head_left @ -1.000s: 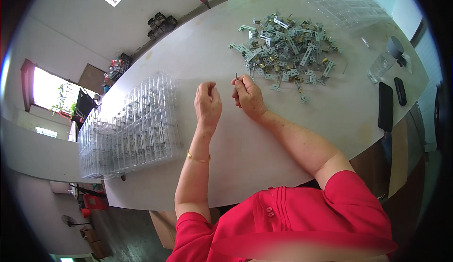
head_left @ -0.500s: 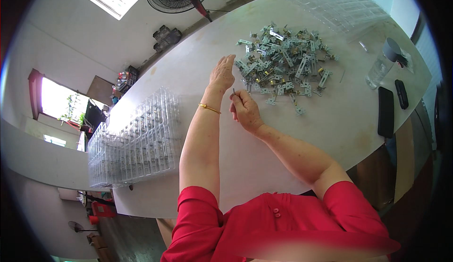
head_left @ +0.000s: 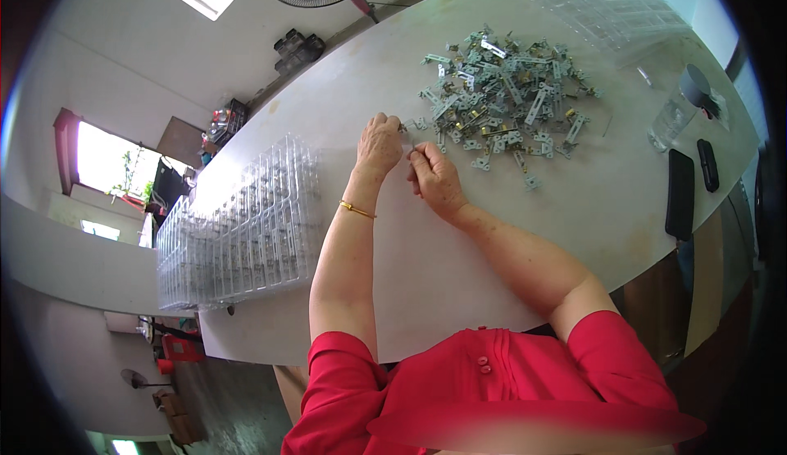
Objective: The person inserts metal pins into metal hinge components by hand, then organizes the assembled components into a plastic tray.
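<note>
My left hand [head_left: 379,145], with a gold bangle on its wrist, is closed at the left edge of a heap of small metal brackets [head_left: 512,98]. Its curled fingers grip a small metal bracket [head_left: 411,125], partly hidden by them. Close on its right, my right hand [head_left: 438,180] is pinched between thumb and forefinger around a small, thin metal piece [head_left: 411,151]. Its exact kind is too small to make out. Both hands are near each other above the pale table [head_left: 459,266]. Brass-coloured fittings show among the grey brackets in the heap.
Stacked clear plastic trays [head_left: 254,234] filled with metal parts stand at the left. More clear trays [head_left: 602,12] lie at the far right. A water bottle [head_left: 676,115], a black phone [head_left: 680,194] and a dark narrow case [head_left: 707,166] sit along the right edge.
My left hand has gone from stretched fingers to a closed grip on a bracket from the heap's edge. My right hand keeps its pinch. The view has shifted slightly.
</note>
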